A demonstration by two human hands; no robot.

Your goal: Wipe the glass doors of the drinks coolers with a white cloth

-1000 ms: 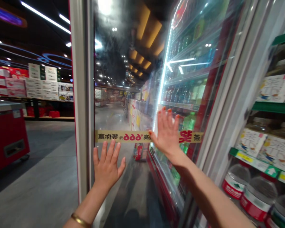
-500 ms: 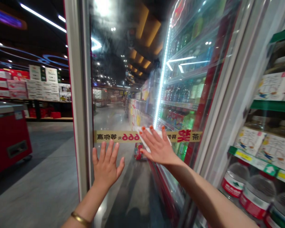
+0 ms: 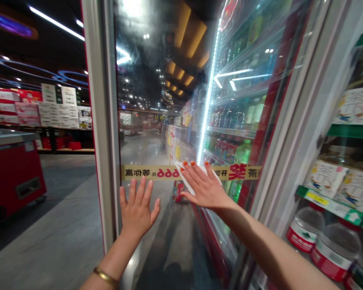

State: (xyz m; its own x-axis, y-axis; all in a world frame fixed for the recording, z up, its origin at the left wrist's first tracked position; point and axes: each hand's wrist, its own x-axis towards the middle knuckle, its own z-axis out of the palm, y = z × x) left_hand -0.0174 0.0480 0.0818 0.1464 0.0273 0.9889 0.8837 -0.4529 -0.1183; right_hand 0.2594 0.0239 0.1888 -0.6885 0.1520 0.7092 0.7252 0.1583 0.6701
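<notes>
On the yellow strip [image 3: 139, 172] across the glass door, and just below it, your right hand [image 3: 203, 186] lies flat over a white cloth [image 3: 188, 186]; below the strip, your left hand [image 3: 138, 211] is spread, empty.

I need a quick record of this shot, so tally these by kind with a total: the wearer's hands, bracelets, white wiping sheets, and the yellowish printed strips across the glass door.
Hands: 2 (left hand, right hand)
Gold-coloured bracelet: 1
White sheet, under the right hand: 1
Yellowish printed strip, partly hidden: 1
Total: 5
</notes>
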